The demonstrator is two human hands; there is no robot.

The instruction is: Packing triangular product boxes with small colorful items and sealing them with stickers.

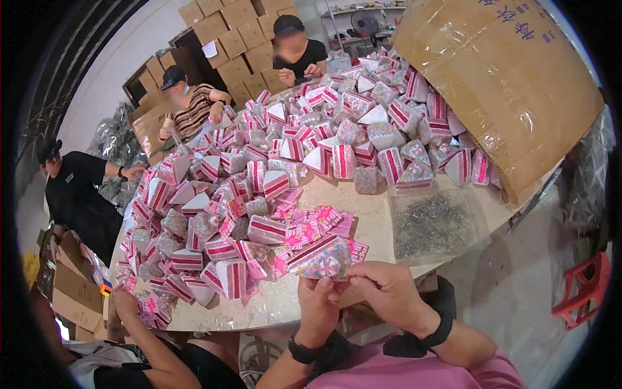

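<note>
Beige tbl [370, 219] heaped w/ cake-slice pcs [343, 162], cardboard bxs [249, 35] stacked behind.

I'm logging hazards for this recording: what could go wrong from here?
The cake-slice piece might slip from the left hand if the right hand, at its edge, pushes hard. The clear tray of silvery bits, beyond that hand, could spill if knocked. Heaped slices could topple onto the pink cards.

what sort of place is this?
Likely a small assembly or packing workshop: cake-slice-shaped items heaped on a shared worktable, a tray of small metal pieces, and stacked cardboard cartons behind.
</note>
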